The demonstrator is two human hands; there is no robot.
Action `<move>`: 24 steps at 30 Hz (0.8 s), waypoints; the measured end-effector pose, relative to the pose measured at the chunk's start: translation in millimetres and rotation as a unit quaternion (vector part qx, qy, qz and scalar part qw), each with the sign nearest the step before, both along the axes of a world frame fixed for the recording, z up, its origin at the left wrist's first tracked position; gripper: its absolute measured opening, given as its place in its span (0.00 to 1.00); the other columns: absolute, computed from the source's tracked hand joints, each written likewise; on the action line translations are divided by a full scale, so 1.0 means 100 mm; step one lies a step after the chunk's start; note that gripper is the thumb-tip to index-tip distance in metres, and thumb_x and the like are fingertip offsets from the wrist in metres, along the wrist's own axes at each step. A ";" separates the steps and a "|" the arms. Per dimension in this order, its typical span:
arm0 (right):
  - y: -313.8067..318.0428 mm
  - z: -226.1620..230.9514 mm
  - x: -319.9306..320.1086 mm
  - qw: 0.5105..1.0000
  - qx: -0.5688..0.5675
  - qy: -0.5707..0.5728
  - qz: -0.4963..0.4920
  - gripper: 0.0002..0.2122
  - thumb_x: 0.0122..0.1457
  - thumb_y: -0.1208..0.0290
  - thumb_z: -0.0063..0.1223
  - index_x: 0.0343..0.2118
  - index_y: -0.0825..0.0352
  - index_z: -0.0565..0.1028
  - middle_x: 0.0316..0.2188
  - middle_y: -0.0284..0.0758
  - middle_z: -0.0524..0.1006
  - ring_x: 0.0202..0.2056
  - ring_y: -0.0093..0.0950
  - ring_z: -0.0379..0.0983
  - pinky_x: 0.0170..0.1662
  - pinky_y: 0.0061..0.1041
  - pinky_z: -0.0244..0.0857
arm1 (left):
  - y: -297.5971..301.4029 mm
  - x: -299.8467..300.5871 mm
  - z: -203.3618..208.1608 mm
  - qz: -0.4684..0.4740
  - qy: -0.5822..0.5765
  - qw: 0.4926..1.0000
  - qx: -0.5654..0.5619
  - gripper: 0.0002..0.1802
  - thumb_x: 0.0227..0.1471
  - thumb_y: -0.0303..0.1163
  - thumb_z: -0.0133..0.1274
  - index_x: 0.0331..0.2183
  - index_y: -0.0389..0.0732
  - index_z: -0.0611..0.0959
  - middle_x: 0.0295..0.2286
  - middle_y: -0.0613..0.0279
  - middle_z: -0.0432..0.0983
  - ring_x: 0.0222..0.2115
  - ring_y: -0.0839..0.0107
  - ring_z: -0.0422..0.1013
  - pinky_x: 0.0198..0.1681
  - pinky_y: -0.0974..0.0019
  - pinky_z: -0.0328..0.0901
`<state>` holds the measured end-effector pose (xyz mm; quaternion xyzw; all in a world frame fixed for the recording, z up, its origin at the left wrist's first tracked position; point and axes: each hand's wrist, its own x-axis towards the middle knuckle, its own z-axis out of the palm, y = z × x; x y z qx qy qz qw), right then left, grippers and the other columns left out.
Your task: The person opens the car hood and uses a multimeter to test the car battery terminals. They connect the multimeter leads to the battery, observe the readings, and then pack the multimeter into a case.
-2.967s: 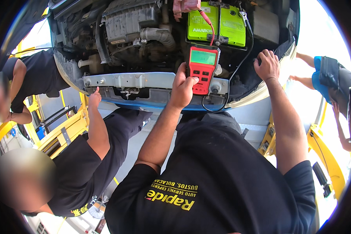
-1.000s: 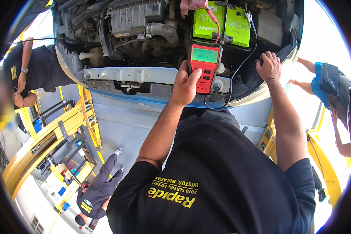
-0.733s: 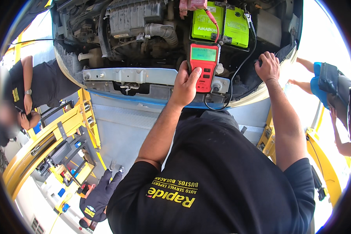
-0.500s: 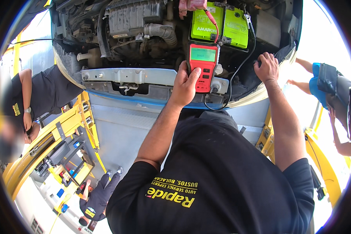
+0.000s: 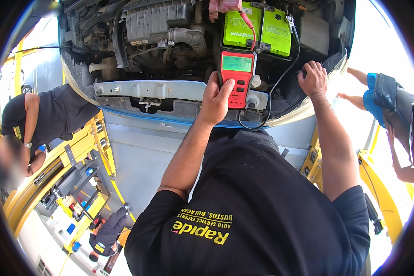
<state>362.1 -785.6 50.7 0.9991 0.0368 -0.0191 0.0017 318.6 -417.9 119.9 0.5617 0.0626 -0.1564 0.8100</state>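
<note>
My left hand (image 5: 216, 99) is wrapped round a red handheld battery tester (image 5: 237, 87) with a lit green screen, its thumb lying beside the buttons. A red cable with a clamp (image 5: 249, 24) and a black cable (image 5: 280, 76) run between the tester and the bright green car battery (image 5: 257, 30). The black cable's metal clamp (image 5: 290, 21) sits at the battery's right terminal. My right hand (image 5: 313, 79) rests on the dark trim at the front right edge of the engine bay, its fingers bent a little and apart, gripping nothing visible.
The dark engine (image 5: 158, 23) fills the bay left of the battery, behind a silver crossbar (image 5: 147, 88). Yellow lift parts (image 5: 89, 142) stand on both sides. One person (image 5: 46, 112) leans in at left, another (image 5: 108, 234) is lower left, and a third (image 5: 382, 101) at right.
The writing on the tester's screen has changed. At left the person has leaned further into view, and the one at lower left has shifted downward. My hands keep their places.
</note>
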 end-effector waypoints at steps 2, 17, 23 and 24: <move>0.00 0.00 0.00 1.000 -0.002 0.003 -0.001 0.08 0.53 0.63 0.60 0.34 0.60 0.79 0.39 0.32 0.75 0.49 0.33 0.72 0.53 0.36 0.64 | -0.01 0.00 0.01 0.001 -0.001 1.000 -0.005 0.13 0.71 0.36 0.51 0.48 0.37 0.72 0.41 0.63 0.77 0.39 0.82 0.72 0.46 0.72 0.70; -0.01 -0.01 -0.01 1.000 0.004 -0.005 -0.001 0.09 0.54 0.63 0.60 0.35 0.60 0.78 0.40 0.33 0.75 0.48 0.33 0.72 0.52 0.35 0.64 | -0.02 -0.03 -0.01 0.005 0.002 1.000 -0.004 0.14 0.70 0.36 0.52 0.48 0.37 0.73 0.41 0.63 0.77 0.39 0.82 0.72 0.45 0.73 0.70; -0.01 0.00 -0.01 1.000 0.004 -0.005 0.002 0.09 0.54 0.63 0.60 0.35 0.60 0.78 0.40 0.32 0.75 0.49 0.33 0.72 0.53 0.35 0.64 | -0.04 -0.02 0.02 0.006 -0.007 1.000 0.007 0.14 0.70 0.36 0.52 0.48 0.37 0.73 0.40 0.64 0.77 0.38 0.83 0.71 0.45 0.73 0.69; -0.01 0.00 -0.01 1.000 0.004 -0.005 0.001 0.09 0.54 0.64 0.60 0.35 0.60 0.78 0.40 0.32 0.75 0.49 0.33 0.72 0.53 0.35 0.64 | -0.04 -0.02 0.01 0.004 -0.006 1.000 0.008 0.14 0.70 0.36 0.52 0.48 0.37 0.73 0.40 0.64 0.77 0.38 0.83 0.71 0.45 0.73 0.69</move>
